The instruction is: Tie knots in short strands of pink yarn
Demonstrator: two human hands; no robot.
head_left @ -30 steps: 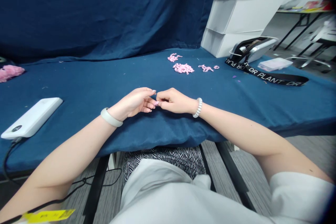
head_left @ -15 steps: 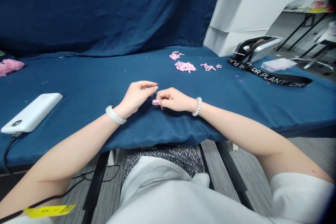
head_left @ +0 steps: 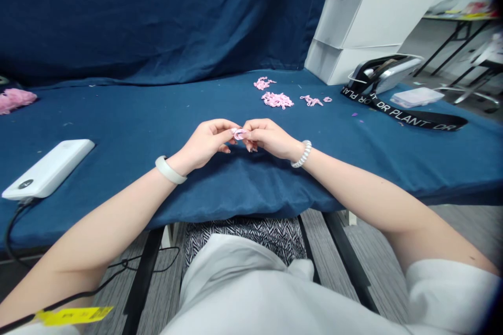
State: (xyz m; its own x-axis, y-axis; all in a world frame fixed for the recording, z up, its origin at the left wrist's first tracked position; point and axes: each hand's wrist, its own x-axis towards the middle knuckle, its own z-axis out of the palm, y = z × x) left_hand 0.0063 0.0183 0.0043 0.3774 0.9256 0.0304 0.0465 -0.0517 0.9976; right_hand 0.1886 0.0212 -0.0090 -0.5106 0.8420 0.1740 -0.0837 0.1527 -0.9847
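Observation:
Between my fingertips, just above the blue cloth, is a small pink loop, perhaps a chain link. My left hand pinches its left side with thumb and forefinger. Its right side is pinched by my right hand, the other fingers curled beneath. Farther back lies a pile of similar pink loops, with a smaller pink cluster behind it. To the right of the pile are a few linked pink pieces and one separate pink loop.
A white power bank with a black cable lies at left. Fluffy pink material sits at the far left. At right are a black lettered strap, a silver-and-black device, a clear plastic box and stacked white boxes.
My right hand has risen slightly and turned, bringing the pink loop to my left fingertips. My left hand, apart from the loop before, now grips it too.

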